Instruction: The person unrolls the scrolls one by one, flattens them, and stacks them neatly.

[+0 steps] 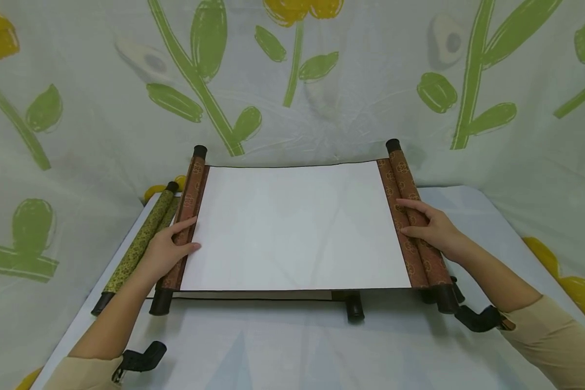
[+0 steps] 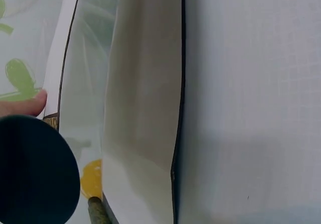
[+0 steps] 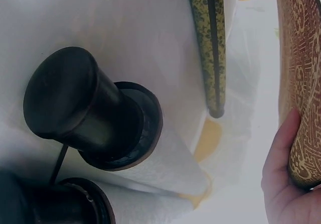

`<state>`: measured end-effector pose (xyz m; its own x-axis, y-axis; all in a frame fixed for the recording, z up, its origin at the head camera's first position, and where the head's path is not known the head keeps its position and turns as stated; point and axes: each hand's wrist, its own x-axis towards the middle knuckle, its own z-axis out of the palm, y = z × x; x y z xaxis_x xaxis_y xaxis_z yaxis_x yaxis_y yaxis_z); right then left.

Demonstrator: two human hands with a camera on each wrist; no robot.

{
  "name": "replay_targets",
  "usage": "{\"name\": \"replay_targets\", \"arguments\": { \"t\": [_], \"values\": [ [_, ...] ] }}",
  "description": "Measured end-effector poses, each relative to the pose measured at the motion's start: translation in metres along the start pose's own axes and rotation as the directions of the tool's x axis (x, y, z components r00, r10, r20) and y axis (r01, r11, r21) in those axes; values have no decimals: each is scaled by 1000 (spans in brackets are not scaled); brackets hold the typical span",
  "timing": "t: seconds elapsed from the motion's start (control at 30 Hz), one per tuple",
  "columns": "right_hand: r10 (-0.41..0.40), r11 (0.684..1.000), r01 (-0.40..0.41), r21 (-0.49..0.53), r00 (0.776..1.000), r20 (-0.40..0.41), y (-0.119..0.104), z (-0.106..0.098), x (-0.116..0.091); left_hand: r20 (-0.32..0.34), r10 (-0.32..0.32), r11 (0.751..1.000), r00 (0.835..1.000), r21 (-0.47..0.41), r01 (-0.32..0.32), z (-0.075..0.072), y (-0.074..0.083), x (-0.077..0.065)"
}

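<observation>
A hanging scroll lies partly unrolled, its white paper (image 1: 292, 227) spread between two brown patterned ends with black knobs. My left hand (image 1: 162, 253) holds the left roller (image 1: 193, 184), thumb and fingers reaching over to its inner edge. On the other side my right hand (image 1: 436, 230) grips the right roller (image 1: 403, 173) from outside, fingertips on the brown border. The right wrist view shows that hand (image 3: 283, 184) around the brown patterned roller (image 3: 303, 78). In the left wrist view a dark knob (image 2: 35, 174) covers most of the left hand; a thumb (image 2: 30, 104) shows.
Under the brown scroll lies a second scroll with a green-gold patterned roller (image 1: 141, 244) at left. Its pale sheet (image 2: 145, 83) and a black knob (image 1: 355, 307) show below the front edge. More black knobs (image 3: 65, 96) appear near the right wrist. A patterned curtain (image 1: 322, 124) stands behind the table.
</observation>
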<state>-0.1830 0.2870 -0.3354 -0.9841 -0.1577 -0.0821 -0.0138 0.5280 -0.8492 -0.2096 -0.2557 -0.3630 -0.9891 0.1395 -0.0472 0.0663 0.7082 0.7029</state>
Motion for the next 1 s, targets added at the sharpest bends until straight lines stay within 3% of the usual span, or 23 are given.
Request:
{"name": "replay_targets", "arguments": {
  "t": [0.4,0.67,1.0],
  "values": [
    [10,1000,-10,3,1000,4,-1,1,2,-44,13,1000,999,-11,-14,-8,-6,0],
    [11,1000,-11,22,1000,-1,-3,4,6,6,-46,999,999,2,46,-11,-12,3],
    [-1,999,0,44,1000,12,-2,10,14,1,46,999,999,16,-46,-20,-28,-1]
  ]
}}
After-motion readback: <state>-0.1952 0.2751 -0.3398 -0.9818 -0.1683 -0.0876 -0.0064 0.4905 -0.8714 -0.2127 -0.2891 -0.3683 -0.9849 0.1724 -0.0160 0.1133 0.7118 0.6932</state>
